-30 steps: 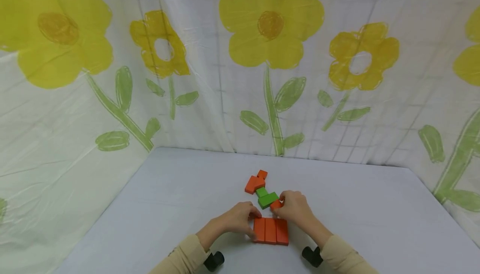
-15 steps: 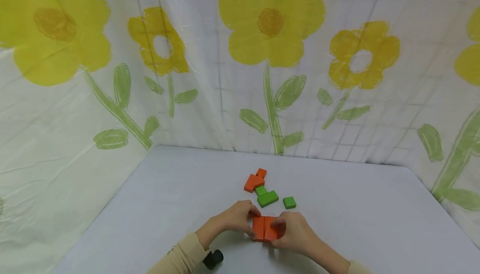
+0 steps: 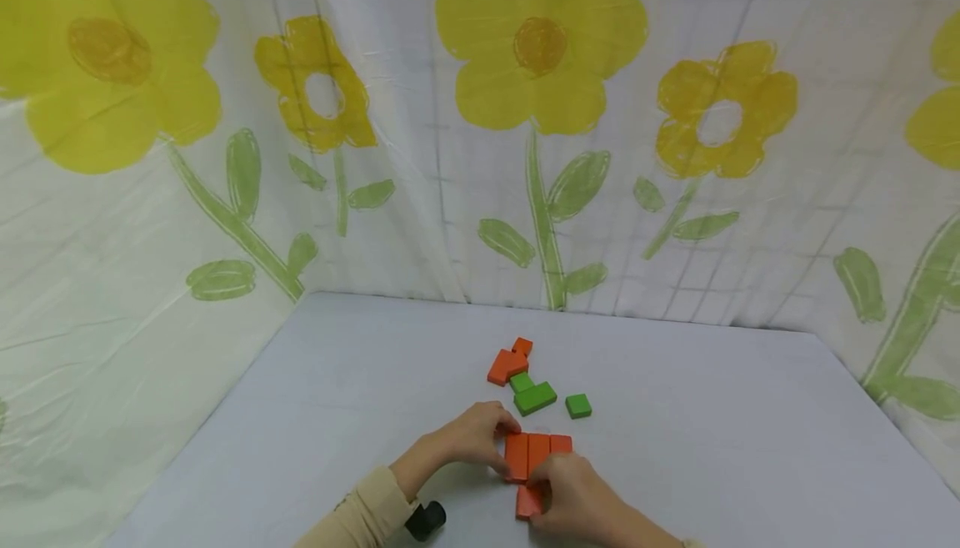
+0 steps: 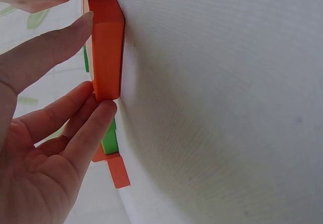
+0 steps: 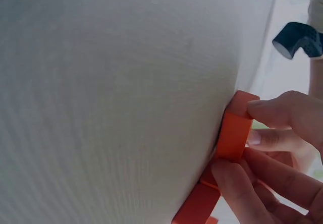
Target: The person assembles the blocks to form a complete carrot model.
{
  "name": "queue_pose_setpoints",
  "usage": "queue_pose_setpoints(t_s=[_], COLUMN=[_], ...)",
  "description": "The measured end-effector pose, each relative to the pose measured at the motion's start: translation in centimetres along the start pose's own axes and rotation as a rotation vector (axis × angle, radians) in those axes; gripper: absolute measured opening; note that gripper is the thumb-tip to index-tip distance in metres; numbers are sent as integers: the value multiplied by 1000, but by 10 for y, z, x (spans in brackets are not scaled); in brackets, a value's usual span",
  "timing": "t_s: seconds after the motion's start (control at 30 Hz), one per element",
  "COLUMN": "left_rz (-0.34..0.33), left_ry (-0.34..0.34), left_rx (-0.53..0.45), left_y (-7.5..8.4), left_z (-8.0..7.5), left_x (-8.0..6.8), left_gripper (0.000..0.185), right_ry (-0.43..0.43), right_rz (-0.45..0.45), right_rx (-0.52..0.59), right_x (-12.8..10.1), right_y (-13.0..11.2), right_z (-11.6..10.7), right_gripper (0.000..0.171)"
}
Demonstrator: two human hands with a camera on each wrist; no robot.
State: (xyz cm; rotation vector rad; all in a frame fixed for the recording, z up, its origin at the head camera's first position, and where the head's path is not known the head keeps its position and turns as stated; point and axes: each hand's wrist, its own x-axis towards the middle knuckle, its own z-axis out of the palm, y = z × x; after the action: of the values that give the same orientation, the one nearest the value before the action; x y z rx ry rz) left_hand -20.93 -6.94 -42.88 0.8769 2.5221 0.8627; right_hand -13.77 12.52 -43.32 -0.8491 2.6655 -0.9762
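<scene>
Skew is threatening the orange row [image 3: 538,452] at the frame's lower centre, because the right hand [image 3: 576,494] is pinching a small orange block [image 3: 528,504] at its lower edge and may be pushing unevenly while the left hand [image 3: 474,439] is gripping only the leftmost block [image 3: 515,454].
</scene>
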Motion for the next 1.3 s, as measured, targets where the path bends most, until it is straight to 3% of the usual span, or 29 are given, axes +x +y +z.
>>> queue_pose_setpoints(t_s=[0.43, 0.77, 1.3], left_rz=[14, -1, 7], left_ry=[5, 1, -5], left_rx=[-17, -23, -24], left_y=[2, 2, 1], left_z=[-1, 0, -1], left_x=[-1, 0, 0], left_gripper=[43, 43, 44], right_ry=[-7, 28, 71], right_rz=[11, -32, -74], right_rx=[-62, -88, -55], right_x=[-7, -2, -1], right_y=[4, 4, 3], right_z=[-3, -4, -10], right_gripper=[14, 14, 14])
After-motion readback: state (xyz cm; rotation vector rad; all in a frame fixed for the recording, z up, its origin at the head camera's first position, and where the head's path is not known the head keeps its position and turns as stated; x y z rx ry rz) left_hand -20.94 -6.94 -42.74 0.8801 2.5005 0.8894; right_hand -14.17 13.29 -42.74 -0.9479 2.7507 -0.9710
